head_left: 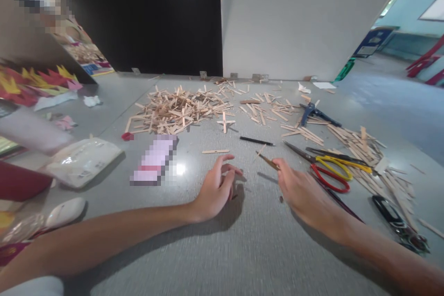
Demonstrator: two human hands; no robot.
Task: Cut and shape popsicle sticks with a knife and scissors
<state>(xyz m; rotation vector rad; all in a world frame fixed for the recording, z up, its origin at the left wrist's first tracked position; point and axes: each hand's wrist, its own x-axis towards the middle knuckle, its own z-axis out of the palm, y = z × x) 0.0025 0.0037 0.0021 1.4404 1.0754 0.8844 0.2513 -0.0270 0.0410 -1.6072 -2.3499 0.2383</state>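
Observation:
My right hand (294, 185) is closed around a thin brown tool (268, 159), its pointed end aimed up and left, with a thin sliver of wood (261, 151) at the tip. My left hand (218, 185) hovers low over the grey table with fingers curled and apart, holding nothing. Just above it lies a single flat wooden stick (215, 151). Farther back is a small cross of wooden sticks (225, 122). A black pencil-like rod (257, 141) rests between the cross and my right hand.
A pile of wooden pieces (180, 108) lies at the back. Red-handled scissors (329, 178), yellow-handled scissors (335, 166), blue cutters (308, 113) and more sticks (360, 148) are on the right. To the left are a blurred phone-like object (154, 159) and a plastic packet (85, 162).

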